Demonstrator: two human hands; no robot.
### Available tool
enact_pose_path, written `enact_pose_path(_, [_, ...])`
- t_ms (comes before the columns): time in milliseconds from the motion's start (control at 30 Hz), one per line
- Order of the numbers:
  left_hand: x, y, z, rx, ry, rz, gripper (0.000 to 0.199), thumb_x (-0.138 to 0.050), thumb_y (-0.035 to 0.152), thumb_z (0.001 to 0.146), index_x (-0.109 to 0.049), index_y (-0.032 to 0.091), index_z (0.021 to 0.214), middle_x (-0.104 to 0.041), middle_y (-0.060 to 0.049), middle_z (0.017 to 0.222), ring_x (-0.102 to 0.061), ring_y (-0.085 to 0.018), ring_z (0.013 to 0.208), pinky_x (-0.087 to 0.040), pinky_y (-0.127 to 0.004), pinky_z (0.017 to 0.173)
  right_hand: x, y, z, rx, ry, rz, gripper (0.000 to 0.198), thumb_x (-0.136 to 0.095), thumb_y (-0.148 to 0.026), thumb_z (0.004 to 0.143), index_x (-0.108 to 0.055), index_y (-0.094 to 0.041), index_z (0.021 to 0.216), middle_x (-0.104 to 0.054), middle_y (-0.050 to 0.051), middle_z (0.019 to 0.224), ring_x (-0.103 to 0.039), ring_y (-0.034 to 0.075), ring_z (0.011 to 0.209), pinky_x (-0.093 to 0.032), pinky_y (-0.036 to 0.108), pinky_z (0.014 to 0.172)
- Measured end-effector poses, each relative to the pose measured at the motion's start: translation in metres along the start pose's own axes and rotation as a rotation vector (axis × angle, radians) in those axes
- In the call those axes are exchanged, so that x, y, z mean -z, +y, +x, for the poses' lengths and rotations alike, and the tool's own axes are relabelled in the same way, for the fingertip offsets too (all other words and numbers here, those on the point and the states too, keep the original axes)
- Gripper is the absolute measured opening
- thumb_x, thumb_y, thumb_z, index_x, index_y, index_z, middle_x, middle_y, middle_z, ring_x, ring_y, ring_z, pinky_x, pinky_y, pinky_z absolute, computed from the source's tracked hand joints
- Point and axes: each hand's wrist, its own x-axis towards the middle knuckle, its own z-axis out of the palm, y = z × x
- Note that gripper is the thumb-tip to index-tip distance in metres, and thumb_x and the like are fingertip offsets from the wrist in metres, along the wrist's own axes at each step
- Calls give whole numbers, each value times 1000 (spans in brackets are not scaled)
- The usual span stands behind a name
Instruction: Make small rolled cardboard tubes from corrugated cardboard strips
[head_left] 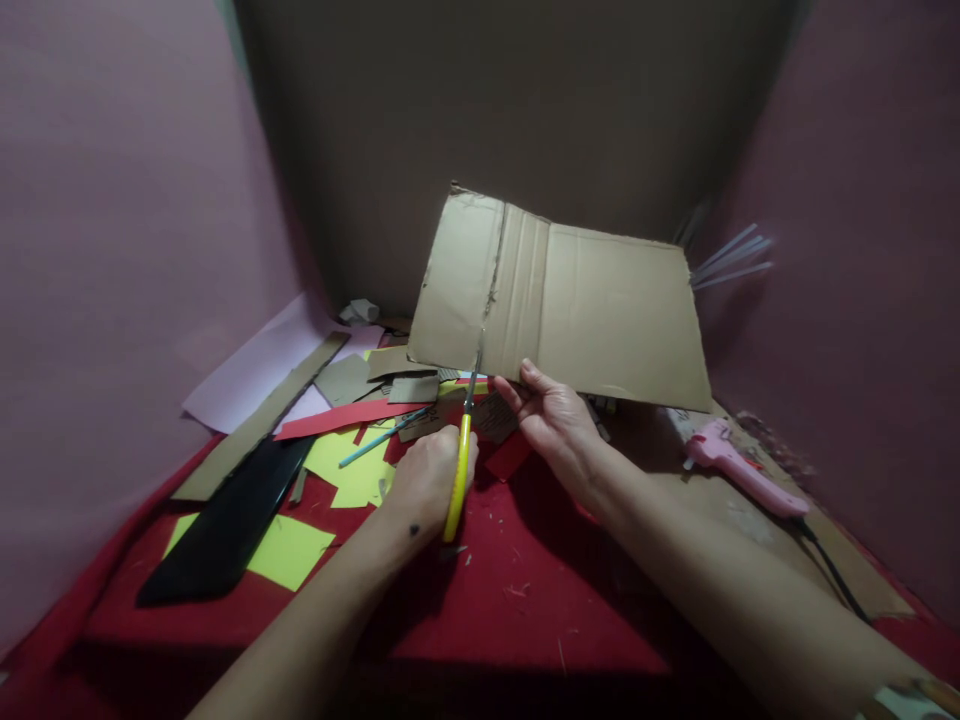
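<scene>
Inspector: What is the left hand (429,470) holding?

Recorder: Its grip is wrapping firmly around the yellow-handled metal scissors (463,445), at the lower centre of the frame. The blades are pointing upward and meeting the lower edge of the flat, creased brown cardboard sheet (622,310). I cannot tell how far apart the blades are standing.

Inspector: And the right hand (559,425)?

Recorder: It is supporting that sheet just right of centre. The thumb is pressing on the near face at the lower edge, the fingers are curling beneath, and the grip is pinching the edge between them.

Inspector: Position of the sheet?

Recorder: It is tilting above the red-cloth-covered desk (540,610), spanning the centre and right of centre. A dark, ragged line is running down its left part towards the blades.

Inspector: Surroundings?

Recorder: At lower left, a flat, tapering black piece (232,530) is lying partly over bright yellow paper (292,550). Left of centre, a long red paper strip (345,418) is lying near a thin light-blue stick (382,437). At right, a pink glue gun (750,475) is resting on its side.
</scene>
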Motion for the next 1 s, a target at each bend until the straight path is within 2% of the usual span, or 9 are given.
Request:
enact_pose_path(100, [3,3,2,-7,-21,0,31,-34,30,88,-61,17,79,-69,-13,79,-65,-27,77,-42,-31,65,1,3,-2,2,-10,-16,23,-61,-2,79,-59,-12,58,-60,-1,55,-62,10,54,-60,23,64])
enact_pose_path(267, [6,5,5,36,1,4,34,-34,32,88,-63,14,84,-69,-20,85,-64,-34,84,-42,-37,70,3,4,-3,24,-14,-22,23,-59,-3,80,-60,-12,59,-60,0,56,-62,10,54,-59,24,65])
enact_pose_path(400, [4,6,5,35,29,-57,41,-30,37,91,-63,14,83,-69,-19,86,-65,-31,82,-41,-35,68,2,6,-2,19,4,-22,24,-58,-2,81,-59,-12,58,-60,0,55,-62,11,55,-59,23,64])
enact_pose_path(600, [3,5,4,16,49,-171,37,-34,36,89,-61,15,74,-68,-15,77,-64,-26,72,-41,-32,63,4,10,0,52,-17,-21,20,-63,-3,77,-59,-12,60,-59,-2,56,-62,10,56,-59,24,66])
enact_pose_path(733, [-1,3,9,20,-24,-310,39,-36,30,85,-54,18,52,-61,-6,52,-57,-17,49,-39,-27,51,7,12,-3,41,-14,-12,21,-63,-2,76,-59,-12,58,-59,-2,55,-61,10,56,-59,25,68])
enact_pose_path(800, [-3,2,12,38,-40,-373,41,-36,29,84,-51,19,47,-58,-4,45,-53,-15,42,-37,-26,48,8,12,-4,31,-8,-2,22,-62,-1,77,-59,-12,58,-58,-2,55,-61,10,56,-60,26,69])
enact_pose_path(1000, [-1,5,11,79,-42,-513,41,-38,41,86,-54,19,55,-55,-2,41,-51,-15,37,-38,-26,45,11,14,-3,34,19,18,21,-65,-1,74,-59,-13,58,-58,-3,57,-60,9,57,-59,27,74])
